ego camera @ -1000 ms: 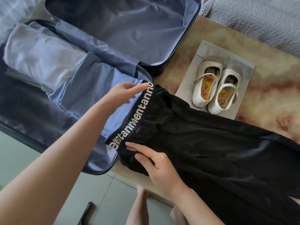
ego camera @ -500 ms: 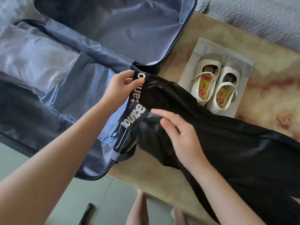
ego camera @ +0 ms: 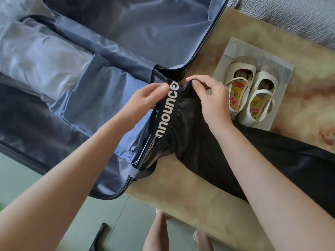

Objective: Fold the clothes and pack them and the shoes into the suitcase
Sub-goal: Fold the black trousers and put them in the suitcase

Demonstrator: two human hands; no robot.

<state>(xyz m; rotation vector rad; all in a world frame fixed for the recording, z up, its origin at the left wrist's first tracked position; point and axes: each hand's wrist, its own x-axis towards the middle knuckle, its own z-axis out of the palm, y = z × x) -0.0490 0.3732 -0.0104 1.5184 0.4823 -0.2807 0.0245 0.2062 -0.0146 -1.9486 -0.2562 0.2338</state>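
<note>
Black trousers (ego camera: 226, 153) with a white-lettered waistband (ego camera: 167, 110) lie across the marbled table, waist end at the suitcase edge. My left hand (ego camera: 145, 100) pinches the waistband's top left corner. My right hand (ego camera: 208, 98) pinches the waist fabric just right of it. The open suitcase (ego camera: 112, 192) fills the left; a folded light-blue garment (ego camera: 87, 91) lies in its near half. A pair of white shoes (ego camera: 253, 91) with flowered insoles stands on a grey sheet (ego camera: 282, 69) to the right of my hands.
The suitcase lid (ego camera: 136, 29) with blue lining lies open at the top. A grey textured fabric (ego camera: 290, 15) covers the far right corner. The table's front edge (ego camera: 181, 211) runs below the trousers, with green floor tiles (ego camera: 117, 223) and my legs beneath.
The trousers have been folded lengthwise into a narrower strip. My right hand moved up from the fabric to grip the waist, and both hands now hold the waistband's upper end.
</note>
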